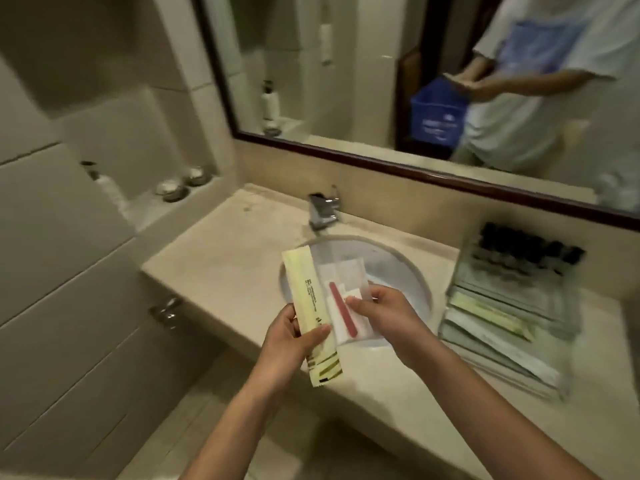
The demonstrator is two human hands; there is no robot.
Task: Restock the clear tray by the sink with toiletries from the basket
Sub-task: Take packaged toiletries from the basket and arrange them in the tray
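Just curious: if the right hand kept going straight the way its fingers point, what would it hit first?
Likely the yellow packet held by the left hand, just past the clear sachet the right hand pinches; depth unclear.

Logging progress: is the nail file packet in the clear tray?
No, the right hand holds the nail file packet over the sink, outside the clear tray.

A long yellow packet and a clear pouch are held over the sink; the clear tray is set at the right, stocked.
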